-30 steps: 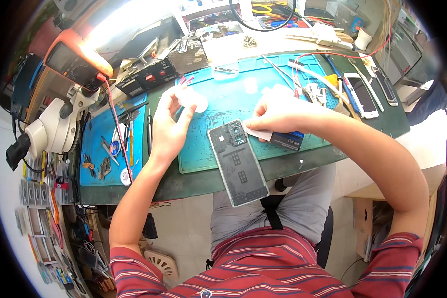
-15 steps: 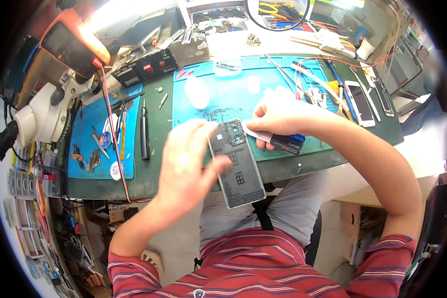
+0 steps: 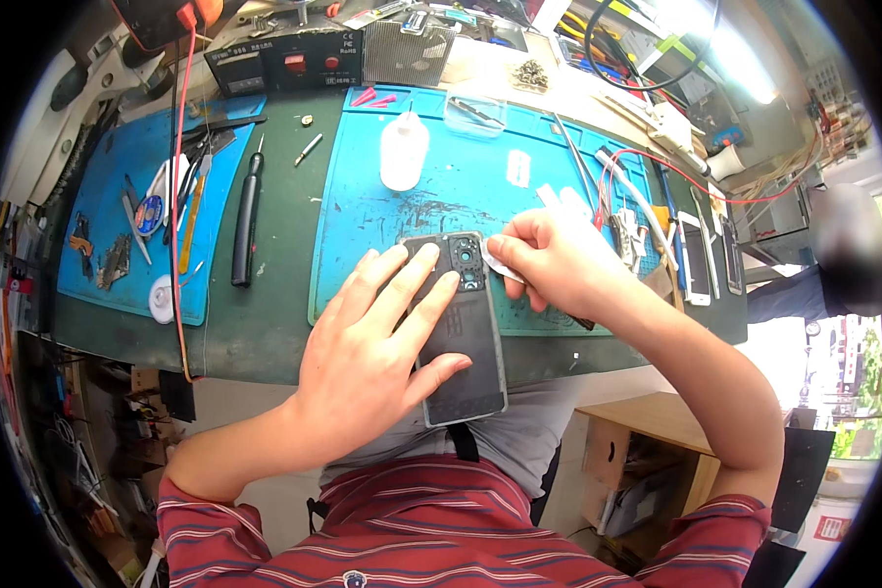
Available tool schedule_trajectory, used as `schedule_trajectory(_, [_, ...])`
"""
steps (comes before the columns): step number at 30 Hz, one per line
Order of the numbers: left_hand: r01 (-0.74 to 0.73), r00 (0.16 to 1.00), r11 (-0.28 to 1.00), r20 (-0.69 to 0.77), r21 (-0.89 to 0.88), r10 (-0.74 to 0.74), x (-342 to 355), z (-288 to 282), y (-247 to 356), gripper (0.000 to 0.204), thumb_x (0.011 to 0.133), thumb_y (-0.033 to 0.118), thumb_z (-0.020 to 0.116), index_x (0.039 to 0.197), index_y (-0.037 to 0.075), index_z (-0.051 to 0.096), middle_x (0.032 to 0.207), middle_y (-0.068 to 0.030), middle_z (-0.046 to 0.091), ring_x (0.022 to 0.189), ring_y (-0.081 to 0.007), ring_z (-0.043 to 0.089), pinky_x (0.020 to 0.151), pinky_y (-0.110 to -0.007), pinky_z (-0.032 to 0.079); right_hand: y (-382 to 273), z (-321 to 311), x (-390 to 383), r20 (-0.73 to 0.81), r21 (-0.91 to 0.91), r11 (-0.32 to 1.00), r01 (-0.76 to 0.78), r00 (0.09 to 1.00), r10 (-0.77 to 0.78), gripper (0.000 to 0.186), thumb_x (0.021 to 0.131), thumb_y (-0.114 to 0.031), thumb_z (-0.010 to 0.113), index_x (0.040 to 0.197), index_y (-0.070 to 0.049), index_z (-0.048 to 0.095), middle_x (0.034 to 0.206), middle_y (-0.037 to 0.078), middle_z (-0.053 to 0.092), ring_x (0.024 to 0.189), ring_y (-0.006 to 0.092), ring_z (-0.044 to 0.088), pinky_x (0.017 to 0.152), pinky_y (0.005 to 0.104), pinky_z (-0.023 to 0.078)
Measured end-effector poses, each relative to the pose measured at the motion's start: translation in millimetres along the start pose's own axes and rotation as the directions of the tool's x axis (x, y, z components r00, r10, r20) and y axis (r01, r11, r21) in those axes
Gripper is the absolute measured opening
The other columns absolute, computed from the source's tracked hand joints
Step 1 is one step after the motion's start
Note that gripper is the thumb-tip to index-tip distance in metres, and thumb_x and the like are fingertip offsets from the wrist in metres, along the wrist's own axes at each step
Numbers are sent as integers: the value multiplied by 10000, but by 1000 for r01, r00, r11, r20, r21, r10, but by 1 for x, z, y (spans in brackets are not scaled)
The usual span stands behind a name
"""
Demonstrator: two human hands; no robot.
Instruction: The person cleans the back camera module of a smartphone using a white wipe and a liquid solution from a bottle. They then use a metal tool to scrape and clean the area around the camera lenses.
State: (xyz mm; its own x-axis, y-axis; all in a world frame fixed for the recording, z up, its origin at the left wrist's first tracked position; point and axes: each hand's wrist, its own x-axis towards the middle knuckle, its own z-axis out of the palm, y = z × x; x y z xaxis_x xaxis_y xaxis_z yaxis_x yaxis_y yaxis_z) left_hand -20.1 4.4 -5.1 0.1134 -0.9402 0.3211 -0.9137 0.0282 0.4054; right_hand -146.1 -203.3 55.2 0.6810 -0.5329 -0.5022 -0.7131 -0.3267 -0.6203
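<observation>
A smartphone (image 3: pixel 472 390), its dark back with square outlines and camera openings facing up, reaches over the bench's near edge. My left hand (image 3: pixel 358 367) lies across its left side, fingers stretched and spread, palm down. At the phone's upper right edge, beside the camera openings (image 3: pixel 467 263), my right hand (image 3: pixel 563 260) pinches a small white flat piece (image 3: pixel 501 267) between thumb and forefinger. Its exact kind is unclear. Beneath that hand only a dark sliver shows of the dark card seen earlier. Beyond the phone stands a white bottle (image 3: pixel 404 157) with a thin tip.
Blue mats (image 3: pixel 363 211) cover much of the green bench. To the left lie a black pen-shaped tool (image 3: pixel 249 220), tweezers and small parts. Tweezers (image 3: pixel 578 162), a red cable and a white-fronted phone (image 3: pixel 696 265) lie right. A black box with red switches (image 3: pixel 296 65) stands behind.
My left hand has settled with its fingers flat on the phone's back. The white piece remains in my right hand, while the dark card has become nearly hidden. The whole view has shifted.
</observation>
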Motion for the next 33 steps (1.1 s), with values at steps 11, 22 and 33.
schedule_trajectory(11, [13, 1000, 998, 1, -62, -13, 0, 0, -2, 751, 799, 346, 895, 1445, 53, 648, 1557, -150, 562, 1424, -383, 505, 1225, -556, 414, -1, 11, -4, -86, 91, 994, -64, 994, 72, 316, 1090, -287, 641, 990, 1, 727, 722, 29, 716, 535, 82, 596, 504, 275, 469])
schedule_trajectory(22, [31, 999, 997, 17, -70, -30, 1, -4, -3, 757, 790, 360, 895, 1445, 68, 653, 1568, -144, 558, 1435, -369, 501, 1237, -577, 389, -5, -15, 21, 90, -106, 993, 49, 995, -39, 355, 1093, -303, 638, 904, -12, 714, 691, 21, 701, 532, 91, 603, 518, 296, 470])
schedule_trajectory(33, [-43, 985, 994, 161, -96, 58, 8, -22, -24, 752, 810, 381, 871, 1469, 104, 638, 1605, -123, 547, 1517, -342, 474, 1274, -599, 319, -7, -41, 29, 307, -223, 963, 151, 949, -77, 338, 1095, -283, 653, 886, -24, 708, 664, -4, 679, 528, 78, 595, 509, 264, 461])
